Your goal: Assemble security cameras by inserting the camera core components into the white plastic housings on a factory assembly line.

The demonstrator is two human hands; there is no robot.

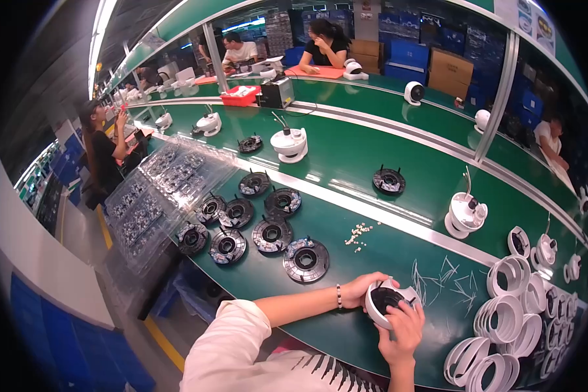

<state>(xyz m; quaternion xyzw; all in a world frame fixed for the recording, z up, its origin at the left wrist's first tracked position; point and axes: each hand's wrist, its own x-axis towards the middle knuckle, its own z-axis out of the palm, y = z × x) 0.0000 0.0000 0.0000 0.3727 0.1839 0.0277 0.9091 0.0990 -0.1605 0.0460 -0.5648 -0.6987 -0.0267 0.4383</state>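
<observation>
our left hand (pixel 357 291) pinches the white shell (pixel 374 313) at ten o'clock, seemingly to steady it; our right hand (pixel 402 332), fingers spread, clasps four o'clock.

Beyond the fingers (pixel 408 320) we note a green table (pixel 382 256), metal post (pixel 497 98), brown boxes (pixel 451 73). Well left of them: grey floor (pixel 129 282), yellow line (pixel 164 344); farther off, overhead, strip light (pixel 100 32).

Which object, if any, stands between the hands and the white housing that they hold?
Nothing visible does: the left hand and the right hand both touch the white housing. A black part sits inside it.
</observation>
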